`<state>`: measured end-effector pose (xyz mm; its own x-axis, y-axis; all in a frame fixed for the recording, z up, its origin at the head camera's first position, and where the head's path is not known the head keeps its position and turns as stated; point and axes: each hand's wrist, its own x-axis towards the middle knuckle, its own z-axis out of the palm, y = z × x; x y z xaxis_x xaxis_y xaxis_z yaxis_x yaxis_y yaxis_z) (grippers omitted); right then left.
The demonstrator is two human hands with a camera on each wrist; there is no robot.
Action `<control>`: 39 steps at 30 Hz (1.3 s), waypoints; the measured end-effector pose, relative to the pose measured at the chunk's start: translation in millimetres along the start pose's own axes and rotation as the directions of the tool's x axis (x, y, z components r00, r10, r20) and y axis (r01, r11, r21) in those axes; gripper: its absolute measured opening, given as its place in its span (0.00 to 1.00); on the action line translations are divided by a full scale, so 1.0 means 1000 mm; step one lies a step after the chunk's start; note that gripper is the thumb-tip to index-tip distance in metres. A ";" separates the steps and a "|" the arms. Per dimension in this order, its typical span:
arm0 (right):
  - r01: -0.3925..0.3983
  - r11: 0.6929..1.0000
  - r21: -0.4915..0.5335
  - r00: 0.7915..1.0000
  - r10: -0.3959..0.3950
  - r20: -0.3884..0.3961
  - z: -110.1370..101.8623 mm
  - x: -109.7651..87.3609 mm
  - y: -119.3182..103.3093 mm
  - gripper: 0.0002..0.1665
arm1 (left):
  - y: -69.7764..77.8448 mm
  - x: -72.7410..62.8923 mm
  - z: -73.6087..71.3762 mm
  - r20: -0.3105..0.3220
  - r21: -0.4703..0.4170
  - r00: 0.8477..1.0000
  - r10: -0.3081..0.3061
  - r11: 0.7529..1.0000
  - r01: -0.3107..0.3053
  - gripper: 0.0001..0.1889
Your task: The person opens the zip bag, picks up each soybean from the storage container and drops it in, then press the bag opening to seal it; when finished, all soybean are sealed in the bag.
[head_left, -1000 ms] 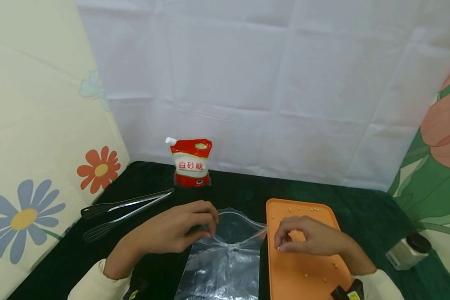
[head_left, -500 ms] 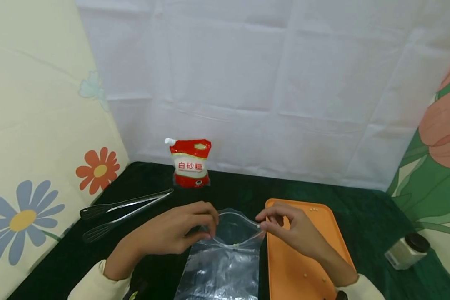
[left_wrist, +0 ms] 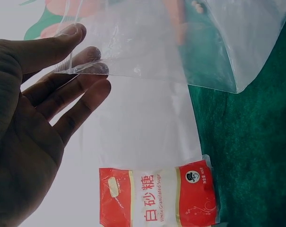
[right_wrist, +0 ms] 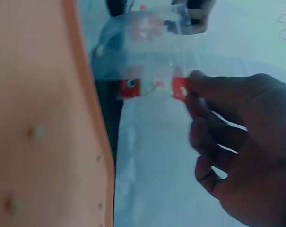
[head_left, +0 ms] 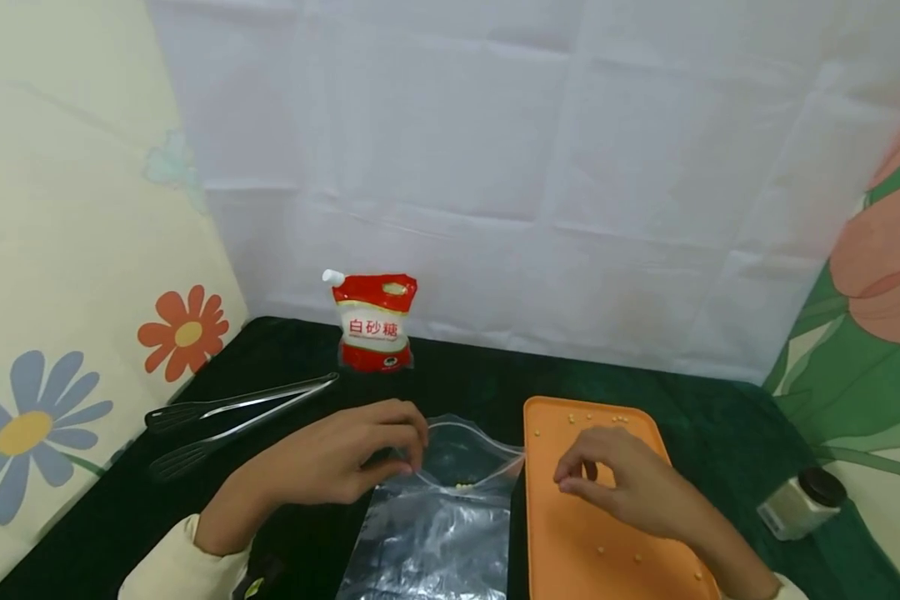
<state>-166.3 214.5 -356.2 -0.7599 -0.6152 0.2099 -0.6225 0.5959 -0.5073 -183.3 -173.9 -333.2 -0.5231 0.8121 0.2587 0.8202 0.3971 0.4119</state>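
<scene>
With thumb and fingers, my left hand (head_left: pixel 352 457) holds the left edge of a clear zip-lock bag (head_left: pixel 438 542) by its open mouth. Close up in the left wrist view, the bag's zip strip lies between thumb and fingers (left_wrist: pixel 88 97). Several small pale-yellow soybeans (head_left: pixel 463 485) show inside the bag's mouth. Over the orange tray (head_left: pixel 540 517) hovers my right hand (head_left: pixel 622 479), its fingers loosely bent and the thumb tip close to the index fingertip. Nothing is visible between them. More soybeans (head_left: pixel 618 419) lie scattered on the tray.
A red-and-white sugar pouch (head_left: pixel 375 323) stands at the back. Metal tongs (head_left: pixel 247 412) lie to the left. A small jar with a black lid (head_left: pixel 802 504) lies tilted at the right. Dark green cloth (head_left: pixel 480 367) covers the table.
My right hand went from the tray to the bag's mouth carrying a soybean, then back over the tray. More soybeans show in the bag. My left hand kept its hold; the view shifted slightly.
</scene>
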 end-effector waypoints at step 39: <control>-0.098 0.995 -0.036 0.985 0.102 0.137 0.027 -0.049 0.037 0.02 | 0.000 0.002 0.000 0.008 0.034 1.000 0.004 0.999 -0.005 0.12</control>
<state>-146.6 252.5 -407.7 -0.7866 -0.6161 0.0401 -0.5514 0.6718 -0.4946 -184.6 -172.3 -332.6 -0.5176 0.8174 0.2531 0.8300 0.4077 0.3807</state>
